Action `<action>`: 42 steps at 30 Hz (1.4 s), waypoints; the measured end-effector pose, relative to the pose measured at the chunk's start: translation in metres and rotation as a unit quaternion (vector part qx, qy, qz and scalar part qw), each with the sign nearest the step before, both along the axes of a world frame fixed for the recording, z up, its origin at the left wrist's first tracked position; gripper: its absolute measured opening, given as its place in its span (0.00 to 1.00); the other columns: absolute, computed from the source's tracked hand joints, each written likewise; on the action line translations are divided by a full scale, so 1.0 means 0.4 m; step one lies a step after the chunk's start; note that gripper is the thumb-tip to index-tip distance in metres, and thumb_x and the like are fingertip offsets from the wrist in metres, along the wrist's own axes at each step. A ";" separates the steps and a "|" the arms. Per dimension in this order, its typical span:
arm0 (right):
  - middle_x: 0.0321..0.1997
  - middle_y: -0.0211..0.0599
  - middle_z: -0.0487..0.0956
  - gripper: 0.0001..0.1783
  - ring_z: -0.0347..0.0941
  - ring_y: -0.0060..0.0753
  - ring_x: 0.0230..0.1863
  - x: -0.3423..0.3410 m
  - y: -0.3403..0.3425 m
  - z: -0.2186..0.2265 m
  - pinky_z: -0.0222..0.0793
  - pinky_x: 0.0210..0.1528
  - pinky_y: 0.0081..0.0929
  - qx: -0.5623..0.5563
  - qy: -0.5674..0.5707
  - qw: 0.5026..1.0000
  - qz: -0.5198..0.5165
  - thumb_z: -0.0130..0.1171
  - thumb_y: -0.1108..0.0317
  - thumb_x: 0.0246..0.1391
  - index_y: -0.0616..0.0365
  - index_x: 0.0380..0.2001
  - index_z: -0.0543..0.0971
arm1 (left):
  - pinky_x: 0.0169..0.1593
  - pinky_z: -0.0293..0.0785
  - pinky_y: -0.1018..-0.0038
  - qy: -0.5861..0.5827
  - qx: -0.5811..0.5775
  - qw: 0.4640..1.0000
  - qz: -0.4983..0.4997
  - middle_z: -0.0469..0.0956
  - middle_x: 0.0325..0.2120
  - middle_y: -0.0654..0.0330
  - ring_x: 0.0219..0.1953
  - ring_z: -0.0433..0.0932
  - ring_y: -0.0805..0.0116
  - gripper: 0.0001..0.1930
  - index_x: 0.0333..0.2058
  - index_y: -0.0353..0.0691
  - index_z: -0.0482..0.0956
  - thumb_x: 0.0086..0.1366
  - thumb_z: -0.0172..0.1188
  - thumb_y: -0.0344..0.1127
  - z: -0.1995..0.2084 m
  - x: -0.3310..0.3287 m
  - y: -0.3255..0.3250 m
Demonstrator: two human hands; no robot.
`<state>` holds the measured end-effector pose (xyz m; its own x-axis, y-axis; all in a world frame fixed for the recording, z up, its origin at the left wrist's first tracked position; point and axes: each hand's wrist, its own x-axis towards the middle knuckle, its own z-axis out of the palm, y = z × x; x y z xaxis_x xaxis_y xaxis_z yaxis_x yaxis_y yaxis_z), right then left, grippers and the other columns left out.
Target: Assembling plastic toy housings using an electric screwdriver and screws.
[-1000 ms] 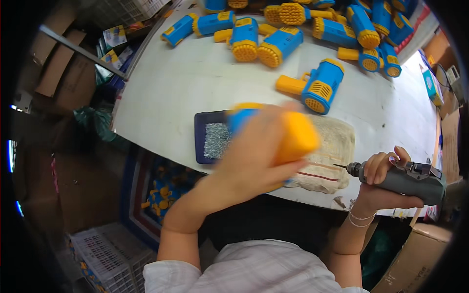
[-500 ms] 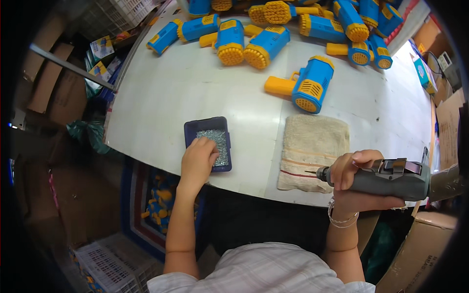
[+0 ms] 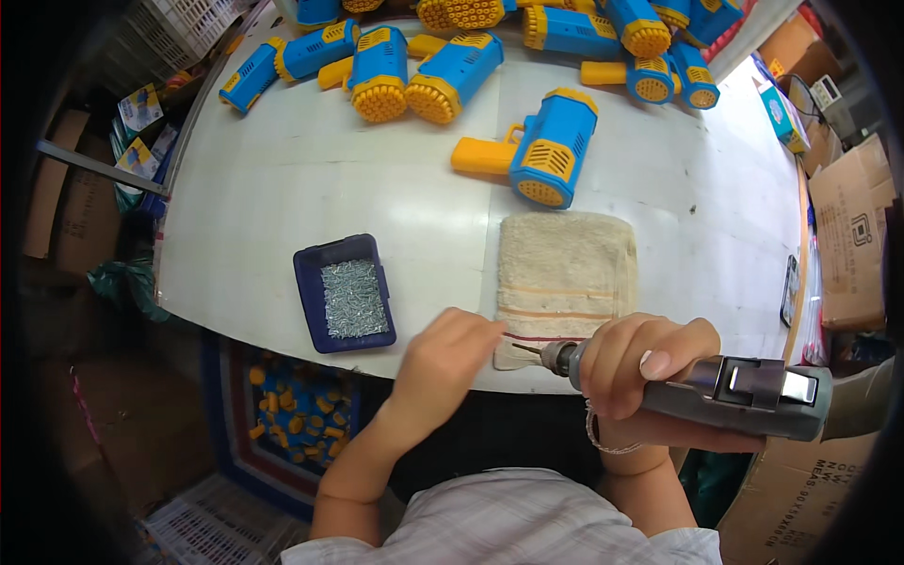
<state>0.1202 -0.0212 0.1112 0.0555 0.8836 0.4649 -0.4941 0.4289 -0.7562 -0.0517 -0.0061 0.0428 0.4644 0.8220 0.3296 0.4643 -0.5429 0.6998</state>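
My right hand [image 3: 640, 363] is wrapped round a grey electric screwdriver [image 3: 777, 410], whose thin bit points left over the near edge of a folded beige towel [image 3: 557, 259]. Close to the bit's tip is my left hand [image 3: 443, 363], its fingertips drawn together; anything pinched in them is too small to make out. A dark blue plastic tray [image 3: 309, 306] holding many small silvery screws [image 3: 354, 297] sits left of my left hand. Beyond the towel lies a blue and yellow toy bubble gun [image 3: 557, 146] with its yellow handle pointing left.
More blue and yellow toy guns [image 3: 457, 75] lie along the far side of the white table [image 3: 254, 188]. Below its near edge, a bin [image 3: 301, 410] holds blue and yellow parts. Cardboard boxes [image 3: 847, 235] stand at the right, a white crate [image 3: 193, 28] at the far left.
My left hand has left the screw tray and moved right to the screwdriver's bit. My right hand has brought the screwdriver slightly left and nearer. The whole view has shifted.
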 end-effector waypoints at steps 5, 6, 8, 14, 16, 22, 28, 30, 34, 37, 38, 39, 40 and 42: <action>0.14 0.30 0.70 0.44 0.66 0.26 0.13 0.019 0.003 -0.011 0.64 0.16 0.22 0.003 -0.031 0.999 0.009 0.37 0.23 0.40 0.60 0.31 0.67 | 0.29 0.70 0.72 -0.006 -0.025 0.999 -0.030 0.74 0.24 0.57 0.27 0.73 0.61 0.08 0.29 0.35 0.76 0.46 0.62 0.23 0.009 0.042 -0.001; 0.14 0.30 0.70 0.44 0.66 0.26 0.13 0.021 0.005 -0.015 0.64 0.16 0.22 0.006 -0.029 1.000 0.007 0.37 0.23 0.40 0.60 0.31 0.67 | 0.29 0.70 0.72 -0.005 -0.025 0.999 -0.033 0.74 0.23 0.58 0.27 0.72 0.61 0.08 0.28 0.35 0.76 0.45 0.62 0.23 0.011 0.046 0.003; 0.14 0.31 0.70 0.44 0.66 0.27 0.13 0.029 0.005 -0.022 0.64 0.16 0.22 0.001 -0.036 0.999 0.012 0.38 0.23 0.40 0.61 0.30 0.68 | 0.28 0.70 0.71 -0.003 -0.022 0.999 -0.037 0.73 0.23 0.58 0.26 0.72 0.61 0.08 0.27 0.36 0.75 0.45 0.62 0.24 0.014 0.051 0.008; 0.14 0.32 0.70 0.46 0.66 0.27 0.13 0.037 0.002 -0.016 0.65 0.16 0.23 0.021 -0.030 0.999 0.005 0.39 0.22 0.38 0.62 0.29 0.69 | 0.27 0.68 0.71 0.021 0.001 0.999 -0.037 0.72 0.22 0.59 0.25 0.71 0.61 0.08 0.25 0.37 0.74 0.44 0.62 0.24 0.027 0.063 0.013; 0.14 0.32 0.70 0.46 0.66 0.27 0.13 0.043 -0.003 -0.017 0.65 0.16 0.23 0.014 -0.029 0.999 0.001 0.39 0.22 0.38 0.63 0.29 0.69 | 0.27 0.68 0.71 0.027 0.008 0.999 -0.044 0.71 0.22 0.59 0.25 0.71 0.61 0.08 0.25 0.37 0.74 0.44 0.62 0.25 0.032 0.064 0.013; 0.14 0.32 0.70 0.47 0.66 0.27 0.13 0.068 -0.010 -0.020 0.64 0.15 0.23 -0.009 -0.017 1.000 -0.005 0.40 0.22 0.37 0.64 0.29 0.69 | 0.32 0.69 0.70 0.065 0.008 0.994 -0.083 0.73 0.26 0.58 0.30 0.72 0.59 0.11 0.28 0.36 0.74 0.44 0.64 0.28 0.032 0.068 0.016; 0.14 0.33 0.70 0.48 0.66 0.28 0.13 0.083 -0.024 -0.029 0.62 0.14 0.24 -0.031 -0.004 0.999 -0.031 0.41 0.22 0.37 0.65 0.29 0.69 | 0.47 0.66 0.65 0.156 0.071 0.985 -0.033 0.69 0.46 0.50 0.46 0.69 0.53 0.26 0.47 0.34 0.67 0.48 0.63 0.35 -0.031 0.062 0.334; 0.18 0.39 0.70 0.46 0.65 0.30 0.19 0.075 -0.032 -0.019 0.60 0.20 0.23 -0.027 0.101 0.995 0.001 0.50 0.29 0.40 0.72 0.33 0.73 | 0.48 0.66 0.65 0.232 0.058 0.971 0.011 0.69 0.46 0.49 0.46 0.69 0.53 0.26 0.46 0.34 0.67 0.48 0.63 0.34 -0.083 0.041 0.432; 0.15 0.33 0.70 0.49 0.66 0.27 0.15 0.095 -0.039 -0.020 0.62 0.14 0.22 -0.029 0.013 0.998 -0.062 0.39 0.20 0.35 0.65 0.29 0.69 | 0.49 0.66 0.66 0.346 0.048 0.935 -0.051 0.73 0.40 0.50 0.44 0.71 0.53 0.23 0.41 0.34 0.72 0.45 0.65 0.34 -0.019 0.018 0.490; 0.14 0.33 0.70 0.50 0.66 0.26 0.14 0.136 -0.060 -0.028 0.60 0.13 0.21 -0.036 0.010 0.995 -0.097 0.38 0.20 0.35 0.65 0.30 0.69 | 0.45 0.68 0.68 0.180 0.113 0.977 -0.034 0.74 0.36 0.52 0.41 0.72 0.54 0.22 0.38 0.33 0.73 0.43 0.66 0.35 0.101 -0.001 0.437; 0.14 0.33 0.70 0.50 0.66 0.26 0.14 0.143 -0.065 -0.032 0.60 0.13 0.21 -0.041 0.010 0.994 -0.104 0.38 0.20 0.35 0.65 0.30 0.69 | 0.44 0.68 0.68 0.155 0.116 0.981 -0.031 0.74 0.36 0.53 0.40 0.73 0.54 0.23 0.38 0.33 0.73 0.42 0.66 0.35 0.145 -0.005 0.399; 0.14 0.33 0.70 0.50 0.66 0.26 0.14 0.150 -0.069 -0.034 0.60 0.13 0.21 -0.043 0.011 0.993 -0.112 0.39 0.20 0.35 0.65 0.30 0.70 | 0.42 0.69 0.68 0.136 0.101 0.984 -0.049 0.74 0.35 0.52 0.39 0.73 0.54 0.22 0.37 0.33 0.72 0.42 0.66 0.34 0.167 0.009 0.360; 0.15 0.33 0.70 0.50 0.66 0.26 0.14 0.152 -0.073 -0.035 0.60 0.13 0.21 -0.042 0.016 0.992 -0.115 0.39 0.20 0.35 0.65 0.30 0.70 | 0.41 0.69 0.69 0.122 0.089 0.987 -0.061 0.73 0.35 0.52 0.37 0.72 0.54 0.22 0.37 0.33 0.72 0.42 0.66 0.34 0.187 0.027 0.317; 0.14 0.33 0.70 0.50 0.66 0.26 0.14 0.148 -0.077 -0.040 0.60 0.14 0.21 -0.037 0.009 0.992 -0.121 0.40 0.20 0.34 0.65 0.30 0.70 | 0.44 0.67 0.67 0.127 0.072 0.979 -0.141 0.72 0.31 0.52 0.36 0.72 0.55 0.21 0.34 0.35 0.71 0.40 0.66 0.35 0.163 0.083 0.254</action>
<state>0.1795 -0.0522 0.0951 0.2787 0.8749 0.3961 -0.3971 0.4806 -0.7819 -0.0185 0.0956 0.1079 0.7484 0.6025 0.2772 0.4299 -0.7590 0.4890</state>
